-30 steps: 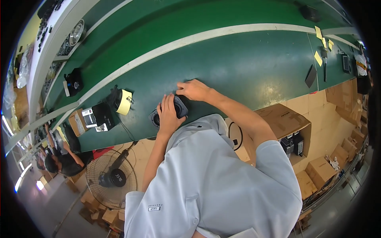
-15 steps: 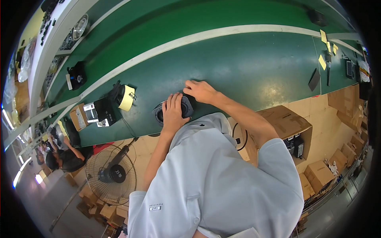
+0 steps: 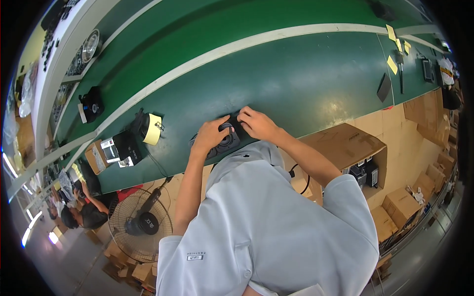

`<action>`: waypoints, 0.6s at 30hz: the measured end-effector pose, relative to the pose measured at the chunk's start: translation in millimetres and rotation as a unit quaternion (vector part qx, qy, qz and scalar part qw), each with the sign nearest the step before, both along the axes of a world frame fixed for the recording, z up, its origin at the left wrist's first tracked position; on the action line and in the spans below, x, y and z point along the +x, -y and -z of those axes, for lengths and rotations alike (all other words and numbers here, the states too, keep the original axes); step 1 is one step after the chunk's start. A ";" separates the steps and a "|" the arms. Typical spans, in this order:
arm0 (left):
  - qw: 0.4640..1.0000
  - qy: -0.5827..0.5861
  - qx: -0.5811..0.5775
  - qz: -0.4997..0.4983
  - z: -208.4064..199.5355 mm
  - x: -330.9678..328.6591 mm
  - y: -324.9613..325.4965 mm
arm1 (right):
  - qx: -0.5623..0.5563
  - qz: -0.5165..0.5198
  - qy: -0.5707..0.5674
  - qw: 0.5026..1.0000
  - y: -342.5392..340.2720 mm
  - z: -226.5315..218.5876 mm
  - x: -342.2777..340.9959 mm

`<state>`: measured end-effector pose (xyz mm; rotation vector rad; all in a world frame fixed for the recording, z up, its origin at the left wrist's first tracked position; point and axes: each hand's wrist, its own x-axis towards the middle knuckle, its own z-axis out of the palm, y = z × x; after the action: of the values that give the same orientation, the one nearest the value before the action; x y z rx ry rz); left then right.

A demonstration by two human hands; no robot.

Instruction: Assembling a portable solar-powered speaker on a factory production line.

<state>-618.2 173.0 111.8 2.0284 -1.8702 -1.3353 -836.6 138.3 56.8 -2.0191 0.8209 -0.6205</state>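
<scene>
Black round device (image 3: 228, 140) at near edge of green table (image 3: 306, 84), right of tape roll (image 3: 152, 129); left hand (image 3: 211, 136) curled over it, right hand (image 3: 256, 123) fingers closed on its top

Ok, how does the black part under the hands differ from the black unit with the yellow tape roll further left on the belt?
The black part lies at the near edge of the green belt with the left hand and right hand on it; the black unit lies untouched. The part shows a round opening; the unit carries a yellow tape roll. Both are dark and lie on the same belt.
</scene>
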 end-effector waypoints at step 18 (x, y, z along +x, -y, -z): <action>0.995 -0.026 0.085 0.044 4.8 -6.0 -8.2 | -0.018 -0.016 -0.079 0.997 -20.8 8.9 1.1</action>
<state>-624.3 181.2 107.0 1.9860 -1.9041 -1.6038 -835.5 159.1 47.8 -2.1299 0.8729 -0.4643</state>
